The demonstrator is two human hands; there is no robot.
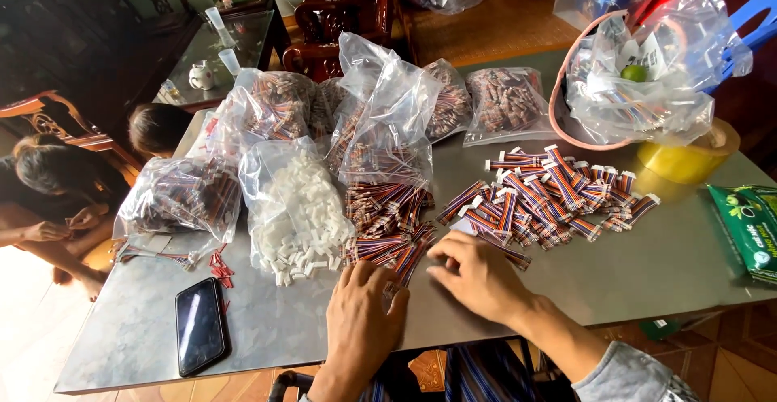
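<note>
Hands (364, 321) (477, 276) rest on striped cable bundles (388, 244)

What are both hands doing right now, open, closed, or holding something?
Left hand: flat on the table edge, fingers loosely curled, holding nothing visible.
Right hand: fingers bent over the striped wire bundles; grip cannot be told.

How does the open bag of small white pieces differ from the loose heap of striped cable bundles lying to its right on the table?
The bag of white pieces holds plain white blocky bits; the heap of striped cable bundles is multicoloured and made of short flat lengths. The white pieces sit mostly inside clear plastic, a few spilling out; the bundles lie bare, spread over the table. Both rest on the same grey tabletop, and neither hand touches them.
</note>
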